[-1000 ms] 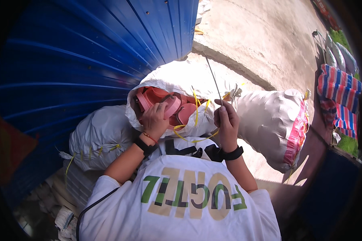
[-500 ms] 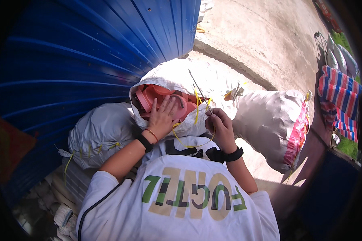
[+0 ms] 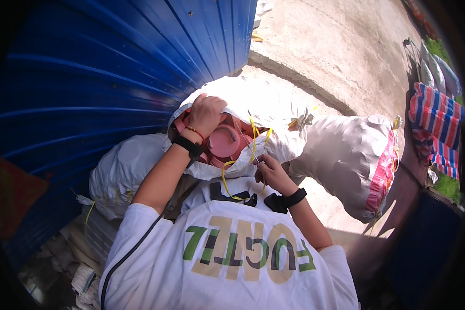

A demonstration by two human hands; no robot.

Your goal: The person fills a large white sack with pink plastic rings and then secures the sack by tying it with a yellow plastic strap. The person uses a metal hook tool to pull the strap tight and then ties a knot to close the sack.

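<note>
A white woven sack (image 3: 274, 98) lies in front of me with its mouth gaping, packed with pinkish-red plastic pieces (image 3: 225, 142), one of them round like a lid or cup. My left hand (image 3: 206, 114) is at the far rim of the mouth, its fingers bent over the fabric and gripping it. In my right hand (image 3: 275, 175), near the mouth's near right side, is a long thin metal needle (image 3: 251, 147), pointing away from me. Yellow string (image 3: 223, 178) loops from the right hand's side to the sack's near rim, and more yellow strands run across the right end of the mouth.
A blue corrugated metal wall (image 3: 103, 82) rises on the left. Filled white sacks lie at the left (image 3: 121, 165) and right (image 3: 341, 160), the right one with a pink band. A striped sheet (image 3: 434, 124) hangs far right. Beyond the sacks is a concrete ledge (image 3: 299, 82).
My left hand has moved from the red pieces up to the sack's far rim and taken hold of it. The right hand has come down and left with the needle.
</note>
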